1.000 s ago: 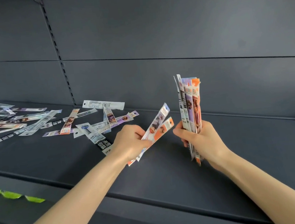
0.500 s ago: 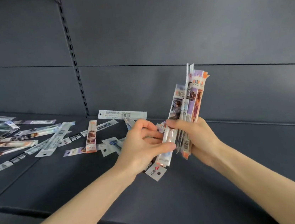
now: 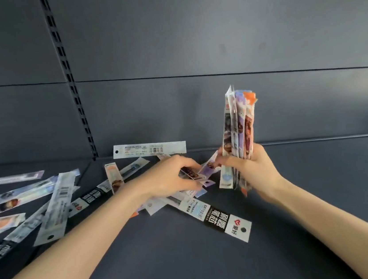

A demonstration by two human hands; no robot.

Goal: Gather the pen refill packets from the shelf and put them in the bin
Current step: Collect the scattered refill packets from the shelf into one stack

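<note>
Several packets (image 3: 239,132) stand upright in right hand (image 3: 255,167); left hand (image 3: 171,175) apparently pinches another.

Both forearms are bare and reach in from the lower corners, the left from 7 o'clock, the right from 5 o'clock, converging near the middle. The left hand (image 3: 171,178) is palm down, knuckles up, its fingers (image 3: 193,165) curled and pinched shut on a packet (image 3: 191,173). The right hand (image 3: 255,167), at 3 o'clock of the left, is closed around an upright bundle (image 3: 238,128), wrist bent back slightly.
</note>
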